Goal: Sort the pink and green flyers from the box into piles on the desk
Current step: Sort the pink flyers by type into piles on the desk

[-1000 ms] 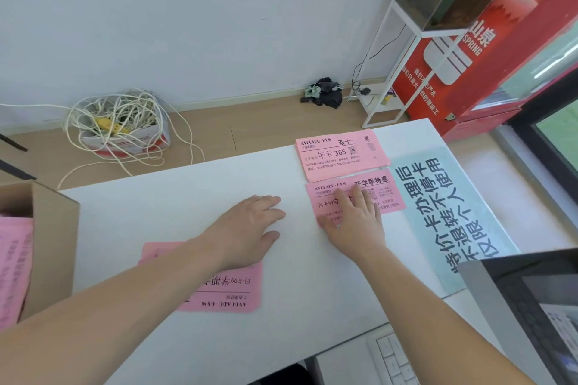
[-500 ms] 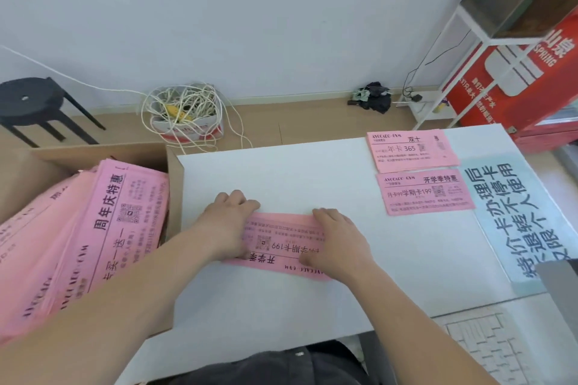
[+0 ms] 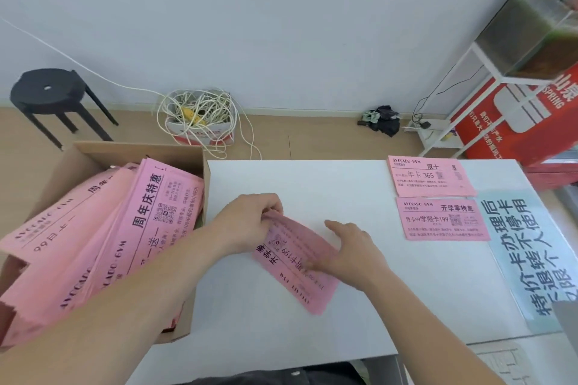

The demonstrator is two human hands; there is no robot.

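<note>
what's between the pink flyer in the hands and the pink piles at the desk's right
Nothing visible: only bare desk lies between the held flyer and the upper pink pile or lower pink pile.

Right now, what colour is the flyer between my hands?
Pink, with black print; the flyer shows best in the head view.

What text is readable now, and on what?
"双十", "年卡 365": far pink flyer
"开学季特惠": near pink flyer
"周年庆特惠": top flyer in box
"特价卡办理后": pale blue sheet
"SPRING": red cabinet
"199": held flyer; fine print blurred
</note>
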